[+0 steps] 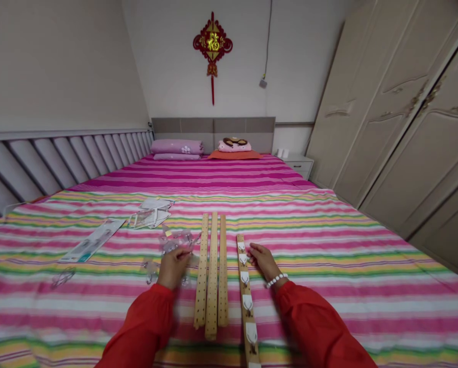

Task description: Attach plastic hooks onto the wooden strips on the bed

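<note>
My left hand is closed in a pinch, just left of the wooden strips, over small clear plastic bags. What its fingertips hold is too small to make out. Three long wooden strips with rows of holes lie side by side between my hands. To their right lies a narrower wooden rail with several white adhesive hooks in a row along it. My right hand is beside the rail's far end, near the second hook, its thumb and forefinger slightly apart with nothing visible between them.
On the striped bedspread at left lie a long hook package, a pile of clear packets and a thin looped wire. Pillows rest against the headboard. A bed rail runs along the left; wardrobes stand at right.
</note>
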The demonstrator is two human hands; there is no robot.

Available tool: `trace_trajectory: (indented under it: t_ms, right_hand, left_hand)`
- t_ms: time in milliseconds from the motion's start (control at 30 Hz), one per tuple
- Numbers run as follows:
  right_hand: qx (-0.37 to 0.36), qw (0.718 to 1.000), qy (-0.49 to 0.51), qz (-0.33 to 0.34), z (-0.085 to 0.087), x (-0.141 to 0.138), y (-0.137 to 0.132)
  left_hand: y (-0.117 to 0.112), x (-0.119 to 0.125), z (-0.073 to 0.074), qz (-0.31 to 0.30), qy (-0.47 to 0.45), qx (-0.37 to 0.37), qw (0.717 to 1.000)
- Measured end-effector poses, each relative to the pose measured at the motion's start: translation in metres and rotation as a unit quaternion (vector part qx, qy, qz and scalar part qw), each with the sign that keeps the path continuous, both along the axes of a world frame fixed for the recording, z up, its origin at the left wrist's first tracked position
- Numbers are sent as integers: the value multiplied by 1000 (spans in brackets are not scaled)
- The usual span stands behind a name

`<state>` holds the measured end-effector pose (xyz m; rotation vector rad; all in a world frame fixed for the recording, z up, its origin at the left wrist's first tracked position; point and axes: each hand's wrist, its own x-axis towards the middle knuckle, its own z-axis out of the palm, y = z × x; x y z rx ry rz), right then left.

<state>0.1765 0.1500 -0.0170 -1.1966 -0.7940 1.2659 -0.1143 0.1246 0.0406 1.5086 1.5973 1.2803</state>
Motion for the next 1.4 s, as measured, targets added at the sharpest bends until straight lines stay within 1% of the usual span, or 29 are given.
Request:
trace_trajectory:
  t_ms: [100, 200, 267, 333, 400, 433, 500, 567, 700, 867, 1000, 1033, 1100, 1167, 1233, 1333, 1400]
  right_hand:
    - [12, 1000, -7, -20, 9, -8, -5]
    - [36, 999, -8, -13, 27, -21, -17]
    - [64, 997, -2, 32, 43, -32, -29]
    - [75, 994, 11, 78, 57, -42, -43]
    - [69, 991, 20, 112, 65, -50, -55]
    - [65, 990, 22, 126, 67, -54, -59]
    - [61, 987, 29, 148, 66, -58, -66]
    - [66, 985, 38, 152, 62, -58, -68]
    - [88, 988, 53, 115, 56, -51, -68]
    - [83, 992, 30, 86, 52, -35, -63]
    - [86, 993, 0, 82, 50, -26, -58]
    - [88, 993, -4, 82, 50, -24, -57]
    - [91, 992, -9, 86, 52, -22, -55]
    - [88, 992, -12, 92, 53, -20, -54]
    - [80, 993, -8, 92, 53, -18, -52]
    - [66, 994, 5, 84, 51, -15, -49]
    - [58, 995, 10, 79, 50, -13, -45]
  left_hand:
    - [-6, 10, 14, -8, -102, -35, 994]
    - [-12, 25, 24, -12, -186, -74, 980]
    - [-17, 37, 28, -20, -219, -91, 971]
    - [-22, 50, 30, -37, -224, -88, 970]
    - [-29, 63, 32, -53, -222, -73, 971]
    - [-32, 69, 33, -59, -223, -66, 971]
    - [-38, 80, 33, -69, -235, -62, 967]
    - [-42, 89, 30, -83, -258, -73, 960]
    - [-47, 102, 22, -111, -292, -105, 944]
    - [-49, 107, 16, -110, -248, -109, 956]
    - [-43, 107, 15, -82, -221, -88, 968]
    - [-40, 108, 15, -83, -216, -83, 969]
    - [-36, 110, 14, -106, -208, -82, 969]
    - [-32, 113, 11, -137, -209, -105, 963]
    - [-28, 117, 6, -154, -222, -144, 952]
    - [-21, 122, 0, -149, -246, -193, 938]
    - [-13, 125, -3, -145, -254, -206, 934]
